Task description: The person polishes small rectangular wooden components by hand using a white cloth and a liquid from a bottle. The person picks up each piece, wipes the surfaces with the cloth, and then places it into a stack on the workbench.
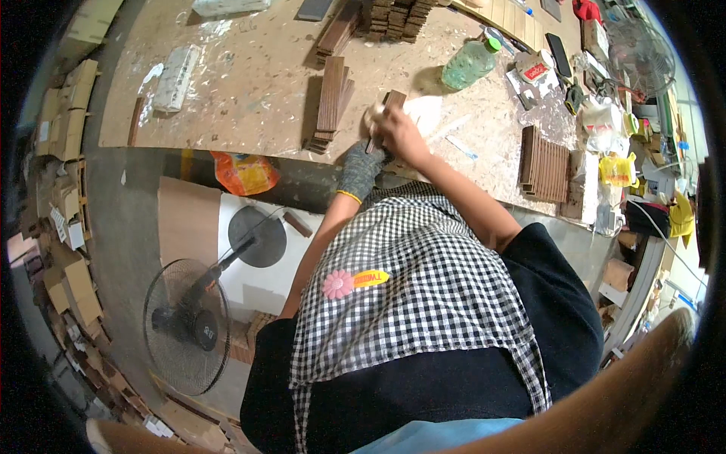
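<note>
My left hand [361, 168], in a dark grey knitted glove with a yellow cuff edge, grips the near end of a narrow brown wooden strip [395, 97] at the table's front edge. My bare right hand [404, 138] is over the same strip, its fingers closed on a pale wad [374, 116], blurred, perhaps cloth. Under and beyond that hand lies a white sheet or cloth [425, 113]. Just left of my hands is a fanned stack of brown wooden strips [330, 98]. My right hand hides the strip's middle.
A green-capped bottle [469, 64] stands beyond my right hand. Another row of brown strips [544, 164] sits at the table's right front. Farther back are piled strips [393, 17]; at left lies a white wrapped bundle [177, 79]. A standing fan [187, 325] is below left.
</note>
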`<state>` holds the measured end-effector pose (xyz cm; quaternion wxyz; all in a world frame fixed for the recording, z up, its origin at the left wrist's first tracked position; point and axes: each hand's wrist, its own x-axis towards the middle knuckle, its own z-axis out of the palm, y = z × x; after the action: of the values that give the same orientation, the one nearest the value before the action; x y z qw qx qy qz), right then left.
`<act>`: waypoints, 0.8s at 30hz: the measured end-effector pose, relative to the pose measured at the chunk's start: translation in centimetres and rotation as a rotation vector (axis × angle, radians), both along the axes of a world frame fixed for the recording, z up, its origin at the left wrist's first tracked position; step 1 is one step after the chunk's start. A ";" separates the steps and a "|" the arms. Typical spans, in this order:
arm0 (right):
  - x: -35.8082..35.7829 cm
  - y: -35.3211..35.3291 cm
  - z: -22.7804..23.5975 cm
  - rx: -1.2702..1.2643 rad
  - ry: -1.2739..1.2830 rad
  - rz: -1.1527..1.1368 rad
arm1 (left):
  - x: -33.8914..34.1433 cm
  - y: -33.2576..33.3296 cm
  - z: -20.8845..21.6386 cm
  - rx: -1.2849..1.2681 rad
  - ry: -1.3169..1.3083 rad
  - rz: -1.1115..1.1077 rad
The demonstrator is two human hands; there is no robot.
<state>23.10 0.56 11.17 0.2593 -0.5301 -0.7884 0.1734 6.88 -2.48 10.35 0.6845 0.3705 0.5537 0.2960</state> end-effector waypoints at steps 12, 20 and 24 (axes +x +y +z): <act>8.4 7.0 0.3 -0.067 0.112 -0.491 | 0.9 -1.2 6.1 -0.204 -0.403 0.197; 6.0 1.6 7.2 0.018 0.302 -0.680 | -0.3 0.1 4.7 0.319 0.085 0.089; -0.1 -2.3 0.3 0.040 -0.043 0.087 | -2.2 0.6 2.6 0.219 0.189 -0.022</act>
<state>23.02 -1.75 11.46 0.2453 -0.4935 -0.8195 0.1572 4.72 -1.90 12.99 0.5882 0.4750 0.5760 0.3108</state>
